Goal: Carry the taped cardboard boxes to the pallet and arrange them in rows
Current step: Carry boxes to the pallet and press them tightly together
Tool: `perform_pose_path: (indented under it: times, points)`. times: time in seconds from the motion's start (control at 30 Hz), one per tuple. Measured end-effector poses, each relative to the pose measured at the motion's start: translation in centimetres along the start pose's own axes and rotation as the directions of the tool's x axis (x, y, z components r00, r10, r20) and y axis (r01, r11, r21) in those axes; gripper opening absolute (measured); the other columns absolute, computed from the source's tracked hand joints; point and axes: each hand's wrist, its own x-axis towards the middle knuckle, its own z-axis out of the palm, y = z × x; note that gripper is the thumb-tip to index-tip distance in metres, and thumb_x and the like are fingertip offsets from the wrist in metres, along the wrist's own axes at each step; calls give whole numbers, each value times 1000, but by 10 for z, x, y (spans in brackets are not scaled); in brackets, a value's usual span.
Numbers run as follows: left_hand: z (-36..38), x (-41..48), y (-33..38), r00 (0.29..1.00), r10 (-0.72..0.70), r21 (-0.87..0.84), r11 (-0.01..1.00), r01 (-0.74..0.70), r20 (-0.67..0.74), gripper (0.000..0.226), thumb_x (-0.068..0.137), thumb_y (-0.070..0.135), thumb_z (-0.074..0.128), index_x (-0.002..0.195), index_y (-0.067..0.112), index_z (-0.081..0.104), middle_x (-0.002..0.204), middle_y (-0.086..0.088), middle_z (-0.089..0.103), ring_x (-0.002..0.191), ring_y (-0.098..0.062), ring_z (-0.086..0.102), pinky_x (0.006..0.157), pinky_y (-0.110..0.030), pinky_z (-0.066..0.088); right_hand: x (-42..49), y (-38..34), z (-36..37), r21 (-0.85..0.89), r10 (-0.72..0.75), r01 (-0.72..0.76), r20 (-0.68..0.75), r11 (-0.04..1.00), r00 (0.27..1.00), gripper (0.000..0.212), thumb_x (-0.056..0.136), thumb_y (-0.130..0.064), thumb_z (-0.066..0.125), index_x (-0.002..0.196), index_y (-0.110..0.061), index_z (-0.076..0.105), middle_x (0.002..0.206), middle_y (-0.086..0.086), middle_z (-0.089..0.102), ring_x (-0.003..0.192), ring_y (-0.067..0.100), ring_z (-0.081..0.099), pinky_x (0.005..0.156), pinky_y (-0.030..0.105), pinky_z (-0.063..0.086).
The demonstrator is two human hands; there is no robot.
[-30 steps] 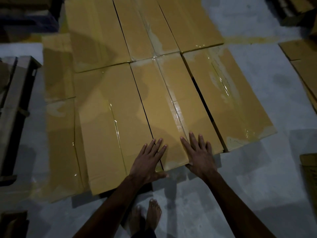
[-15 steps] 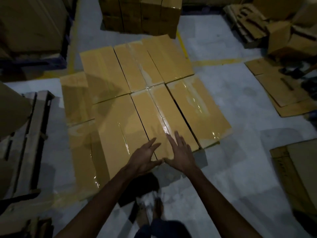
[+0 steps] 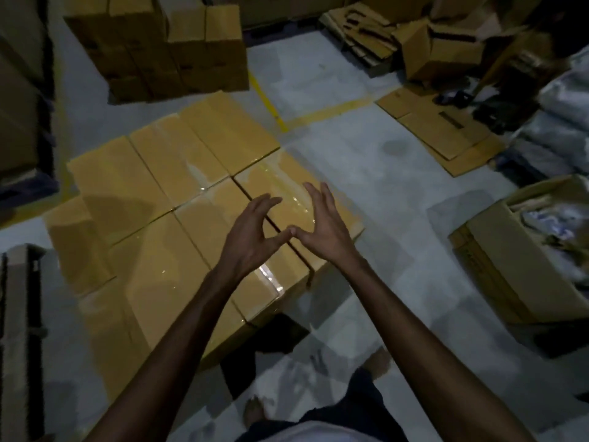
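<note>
Hovering with left grip (image 3: 251, 237) and right grip (image 3: 322, 228) spread wide, empty, thumb tips touching, above taped cardboard boxes (image 3: 178, 173) laid in rows; cannot see pallet beneath. For next box: lift by both short ends, lower flat, push tight against neighbours, keep edges in line.

Flattened cardboard sheets (image 3: 446, 132) near yellow floor line (image 3: 266, 98); open carton (image 3: 497, 266) at right.

Both arms stretch over the boxes (image 3: 178, 167). Left hand (image 3: 251, 240) and right hand (image 3: 325, 231) hang empty, fingers spread, thumb tips touching.
</note>
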Motion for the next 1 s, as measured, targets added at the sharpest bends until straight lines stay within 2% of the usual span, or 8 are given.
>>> perform_pose_path:
  times: [0.1, 0.2, 0.3, 0.4, 0.47, 0.67, 0.9, 1.0]
  points:
    - [44, 56, 54, 998, 66, -34, 997, -66, -2, 67, 91, 47, 76, 149, 22, 52, 158, -4, 46, 145, -19, 41, 112, -30, 35, 13, 42, -64, 24, 52, -51, -49, 998, 997, 89, 94, -38, 71, 164, -32, 17, 173, 0, -5, 152, 29, 31, 109, 48, 44]
    - [99, 113, 114, 992, 125, -58, 990, -125, -12, 66, 91, 52, 68, 146, 19, 56, 153, -4, 51, 142, -19, 46, 110, -31, 38, 27, 89, -135, 54, 82, -78, -86, 995, 993, 84, 96, -38, 67, 164, -29, 19, 173, 2, -2, 153, 27, 29, 111, 44, 41]
    - [154, 163, 167, 992, 124, -126, 984, -124, -10, 61, 92, 52, 66, 142, 19, 59, 148, -3, 56, 138, -18, 50, 112, -38, 42, 44, 141, -202, 68, 124, -116, -118, 991, 985, 84, 96, -38, 69, 163, -30, 20, 173, 2, 0, 152, 28, 30, 113, 50, 41]
    - [199, 216, 213, 994, 108, -168, 980, -106, -1, 55, 93, 49, 70, 140, 22, 61, 146, 2, 57, 135, -15, 52, 112, -46, 44, 69, 189, -261, 67, 197, -189, -143, 980, 970, 86, 95, -40, 71, 163, -29, 20, 173, 3, 2, 152, 26, 29, 112, 44, 40]
    - [223, 254, 233, 995, 95, -192, 977, -93, 0, 51, 94, 44, 73, 139, 22, 62, 146, 3, 57, 134, -13, 52, 113, -46, 43, 93, 214, -292, 75, 222, -212, -150, 974, 964, 86, 95, -40, 70, 163, -29, 19, 173, 2, 2, 152, 24, 29, 110, 40, 38]
    - [264, 393, 256, 998, 67, -234, 970, -67, -5, 50, 94, 48, 72, 138, 27, 63, 144, 10, 58, 130, -6, 53, 109, -40, 48, 206, 269, -352, 89, 224, -212, -159, 973, 961, 82, 98, -44, 66, 163, -30, 19, 173, 1, 2, 151, 24, 30, 111, 41, 37]
    - [267, 605, 240, 1000, -25, -322, 946, 24, 2, 49, 93, 55, 70, 137, 34, 63, 143, 16, 57, 128, -5, 55, 108, -40, 49, 416, 294, -414, 51, 228, -224, -103, 973, 968, 82, 98, -44, 65, 163, -29, 18, 173, 3, 0, 153, 24, 26, 113, 39, 34]
    - [248, 691, 233, 998, -2, -318, 948, -18, -64, 45, 95, 49, 70, 135, 30, 64, 141, 14, 59, 126, -6, 56, 107, -37, 49, 506, 286, -437, 24, 135, -134, -81, 991, 988, 80, 99, -43, 64, 163, -28, 19, 173, 2, 1, 154, 23, 24, 114, 39, 33]
